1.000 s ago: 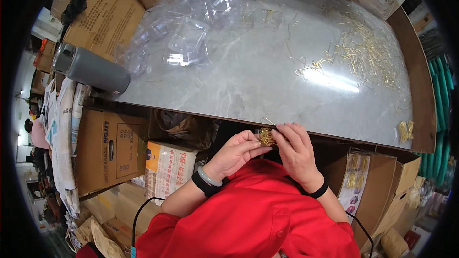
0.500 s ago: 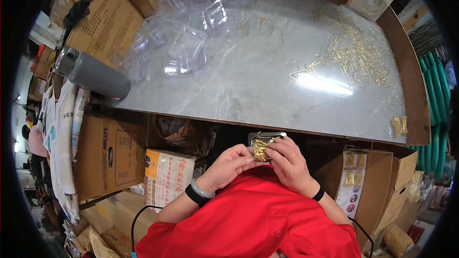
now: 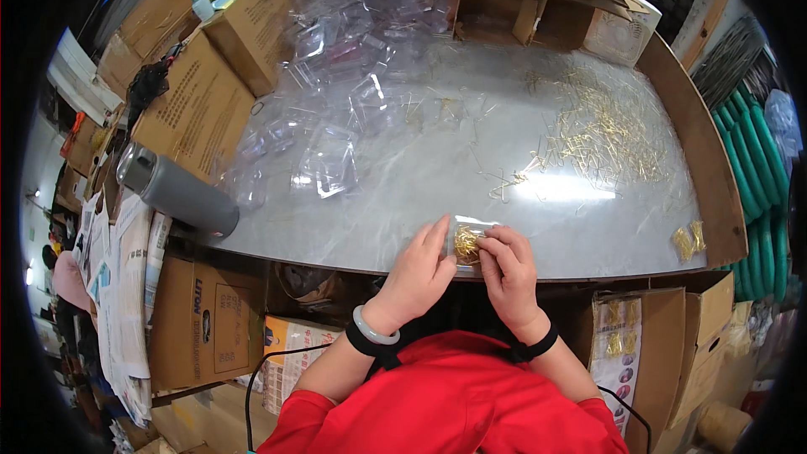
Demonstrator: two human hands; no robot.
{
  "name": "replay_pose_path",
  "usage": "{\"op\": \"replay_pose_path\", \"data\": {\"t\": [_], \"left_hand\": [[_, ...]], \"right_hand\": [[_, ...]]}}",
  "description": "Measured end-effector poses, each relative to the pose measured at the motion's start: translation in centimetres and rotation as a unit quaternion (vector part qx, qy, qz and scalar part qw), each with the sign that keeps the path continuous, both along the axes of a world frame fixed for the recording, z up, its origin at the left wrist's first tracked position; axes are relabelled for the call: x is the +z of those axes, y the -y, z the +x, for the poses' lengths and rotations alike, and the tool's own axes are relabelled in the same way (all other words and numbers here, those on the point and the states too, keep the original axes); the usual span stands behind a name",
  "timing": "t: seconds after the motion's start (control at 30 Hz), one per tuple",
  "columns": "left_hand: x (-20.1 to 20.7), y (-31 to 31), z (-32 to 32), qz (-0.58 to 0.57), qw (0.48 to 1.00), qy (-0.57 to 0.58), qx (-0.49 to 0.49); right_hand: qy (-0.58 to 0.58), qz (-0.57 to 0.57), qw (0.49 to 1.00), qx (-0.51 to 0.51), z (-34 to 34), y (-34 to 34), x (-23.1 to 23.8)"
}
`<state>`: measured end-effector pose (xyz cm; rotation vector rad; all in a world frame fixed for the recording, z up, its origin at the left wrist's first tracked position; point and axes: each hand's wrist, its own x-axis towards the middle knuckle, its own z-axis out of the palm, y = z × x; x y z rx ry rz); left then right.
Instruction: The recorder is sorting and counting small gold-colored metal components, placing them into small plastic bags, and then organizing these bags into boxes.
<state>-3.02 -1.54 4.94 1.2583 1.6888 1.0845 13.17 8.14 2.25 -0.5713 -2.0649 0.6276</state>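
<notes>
A small clear plastic blister pack (image 3: 473, 221) filled with gold wire hooks (image 3: 467, 244) is at the table's near edge, between my two hands. My left hand (image 3: 418, 273) holds the pack's left side, fingers reaching along it and thumb near its lower corner. On the other side, my right hand (image 3: 510, 273) has its bent fingers closed on the right edge, by the hooks. Part of the pack is hidden behind my fingers. Whether it rests on the tabletop or is held just above it, I cannot tell.
A heap of loose gold hooks (image 3: 601, 139) spreads over the right of the grey table (image 3: 403, 193). Empty clear blister packs (image 3: 332, 160) pile up at the left, beside a grey bottle (image 3: 189, 197). Two hook bundles (image 3: 688, 240) lie near the right edge. Cardboard boxes (image 3: 206, 319) stand below.
Both hands have moved forward with the pack, from in front of the table to its near edge. My left fingers have straightened along the pack. The view has tilted up.
</notes>
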Motion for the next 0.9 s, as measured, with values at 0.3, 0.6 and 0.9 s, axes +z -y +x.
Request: {"op": "replay_pose_path", "data": {"t": [0.3,0.6,0.9], "left_hand": [[-1.8,-1.9,-0.1,0.100,0.895,-0.432,-0.042],[-2.4,-1.5,0.8,0.139,0.900,-0.411,-0.049],[-1.8,-2.2,0.3,0.209,0.936,-0.276,-0.066]], "right_hand": [[0.034,-0.008,0.999,-0.038,0.5,-0.4,0.2],[0.199,0.010,0.980,-0.021,2.6,0.4,0.4],[0.065,-0.048,0.994,-0.069,3.6,-0.8,1.0]]}}
